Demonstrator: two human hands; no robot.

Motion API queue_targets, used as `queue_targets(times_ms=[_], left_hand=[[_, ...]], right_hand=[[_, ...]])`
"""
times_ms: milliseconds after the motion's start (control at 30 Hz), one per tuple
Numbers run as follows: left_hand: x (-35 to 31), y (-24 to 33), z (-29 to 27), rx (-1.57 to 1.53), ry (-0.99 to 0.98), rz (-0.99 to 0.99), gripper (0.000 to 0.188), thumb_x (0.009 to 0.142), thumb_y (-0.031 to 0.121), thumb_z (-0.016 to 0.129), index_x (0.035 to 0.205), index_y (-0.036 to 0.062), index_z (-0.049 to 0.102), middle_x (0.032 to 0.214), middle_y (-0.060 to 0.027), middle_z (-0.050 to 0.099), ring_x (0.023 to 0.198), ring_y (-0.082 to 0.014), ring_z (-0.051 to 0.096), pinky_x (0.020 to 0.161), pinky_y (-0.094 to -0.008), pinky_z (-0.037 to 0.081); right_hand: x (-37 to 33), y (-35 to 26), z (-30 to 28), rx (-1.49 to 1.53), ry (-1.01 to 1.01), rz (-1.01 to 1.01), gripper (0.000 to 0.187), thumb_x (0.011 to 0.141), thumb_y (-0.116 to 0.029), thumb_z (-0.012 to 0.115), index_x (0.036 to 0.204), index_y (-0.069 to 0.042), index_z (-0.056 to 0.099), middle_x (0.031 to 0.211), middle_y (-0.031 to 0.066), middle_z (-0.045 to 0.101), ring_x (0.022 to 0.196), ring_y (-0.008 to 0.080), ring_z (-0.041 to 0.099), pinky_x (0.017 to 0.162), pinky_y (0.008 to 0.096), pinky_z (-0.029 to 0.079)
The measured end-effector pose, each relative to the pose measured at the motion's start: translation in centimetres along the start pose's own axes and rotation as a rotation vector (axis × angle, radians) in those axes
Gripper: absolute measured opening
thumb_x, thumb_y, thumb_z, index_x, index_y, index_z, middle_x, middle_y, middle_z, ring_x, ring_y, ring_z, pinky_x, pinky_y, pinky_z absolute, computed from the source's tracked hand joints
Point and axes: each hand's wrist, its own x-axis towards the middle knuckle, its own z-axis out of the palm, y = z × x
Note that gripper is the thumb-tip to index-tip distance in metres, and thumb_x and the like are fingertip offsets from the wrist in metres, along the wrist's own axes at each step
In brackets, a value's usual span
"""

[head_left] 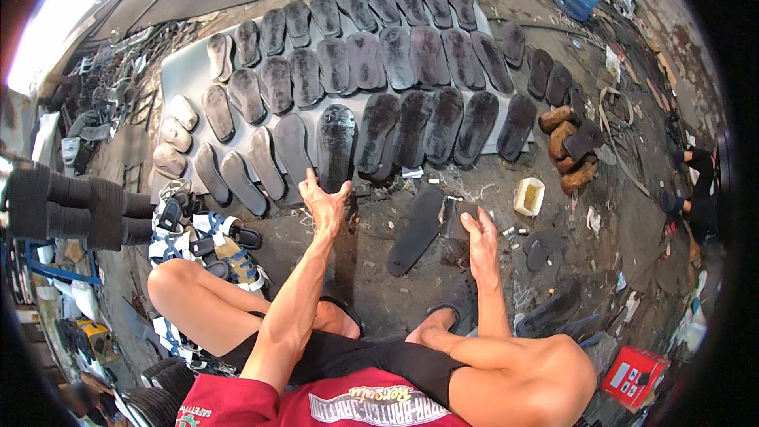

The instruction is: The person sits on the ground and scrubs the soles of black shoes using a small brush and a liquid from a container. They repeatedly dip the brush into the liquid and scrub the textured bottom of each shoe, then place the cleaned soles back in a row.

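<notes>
Head view: a glossy dark sole (337,141) lies in the nearest row, the left hand (322,204) right at its near end, thumb and fingers spread, contact unclear. Over there, the right hand (482,239) grips a dark flat piece (456,225) beside a loose black sole (415,233). Beyond, more soles (366,60) line a grey sheet (180,71); brown shoe lasts (579,175) sit rightward.

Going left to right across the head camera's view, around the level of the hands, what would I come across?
Pile of sandals → left hand → loose dark sole → right hand → pale yellow container.
</notes>
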Motion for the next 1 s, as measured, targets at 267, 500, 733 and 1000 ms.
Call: queue_targets(times_ms=[267,500,733,1000], left_hand=[[-15.5,5.0,0.6,0.073,-0.287,0.262,0.085,0.080,0.023,0.089,0.150,-0.0036,0.051,0.134,-0.0263,0.055,0.129,-0.0454,0.054,0.112,-0.0529,0.045],[-21.4,2.1,-0.6,0.083,-0.526,0.194,0.088,0.080,0.002,0.087,0.158,-0.0036,0.045,0.140,-0.0284,0.050,0.130,-0.0468,0.053,0.111,-0.0499,0.049],[-21.4,2.1,-0.2,0.018,-0.527,0.125,0.085,0.078,-0.001,0.088,0.155,-0.0014,0.052,0.128,-0.0230,0.053,0.121,-0.0427,0.057,0.102,-0.0484,0.053],[-21.3,2.6,0.3,-0.047,-0.499,0.039,0.082,0.076,-0.003,0.088,0.150,-0.0028,0.056,0.128,-0.0231,0.055,0.122,-0.0442,0.059,0.105,-0.0486,0.053]], right_hand=[[1.7,0.8,2.0,-0.225,0.086,-0.067,0.064,0.104,-0.027,0.078,0.148,0.015,0.056,0.124,0.0111,0.076,0.108,0.0121,0.066,0.093,0.0269,0.053],[2.3,2.8,4.1,-0.771,0.143,-0.132,0.049,0.097,-0.024,0.081,0.127,0.013,0.072,0.107,0.0287,0.080,0.094,0.0287,0.081,0.087,0.0379,0.061],[5.6,0.7,6.4,-1.032,0.194,-0.510,0.032,0.099,-0.015,0.071,0.123,0.006,0.072,0.108,0.0303,0.076,0.099,0.0494,0.075,0.086,0.0539,0.058],[7.4,0.4,6.7,-1.323,-0.552,-0.739,0.029,0.092,-0.006,0.074,0.120,-0.013,0.078,0.108,0.0126,0.077,0.111,0.0343,0.067,0.096,0.0493,0.053]])
